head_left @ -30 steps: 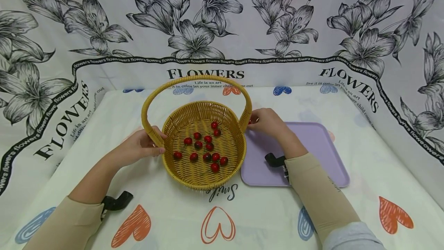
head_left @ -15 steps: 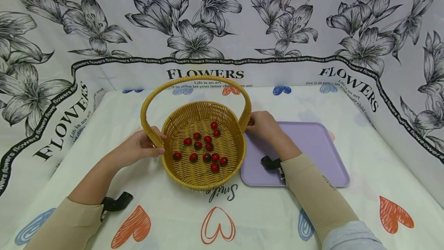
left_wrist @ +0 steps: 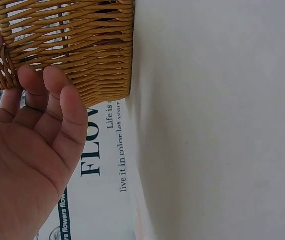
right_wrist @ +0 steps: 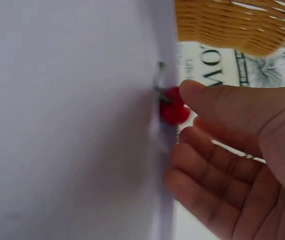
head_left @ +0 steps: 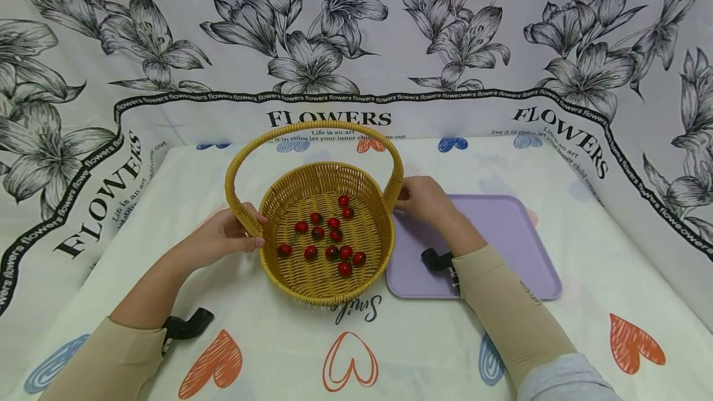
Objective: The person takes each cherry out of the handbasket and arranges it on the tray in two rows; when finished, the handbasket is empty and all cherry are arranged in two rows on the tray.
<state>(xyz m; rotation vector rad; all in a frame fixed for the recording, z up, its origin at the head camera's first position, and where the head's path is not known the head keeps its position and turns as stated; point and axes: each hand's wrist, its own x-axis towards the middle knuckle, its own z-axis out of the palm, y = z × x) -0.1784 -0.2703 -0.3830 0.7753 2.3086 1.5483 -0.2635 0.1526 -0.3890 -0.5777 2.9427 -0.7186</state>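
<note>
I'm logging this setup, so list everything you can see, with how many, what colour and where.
basket: one, tan wicker with hoop handle, middle of the table
cherries in basket: about twelve, red, on its floor
loose cherry: one, red, at the tray's edge by the right fingertips
tray: one, lilac, right of the basket
tablecloth: one, white with coloured hearts
backdrop: one, white with black lilies, behind
left hand: grip on the handle's base
right hand: over the tray, fingertips at the loose cherry

The backdrop cloth (head_left: 356, 48) reads "FLOWERS"; the tablecloth (head_left: 278, 339) shows "Smile".
</note>
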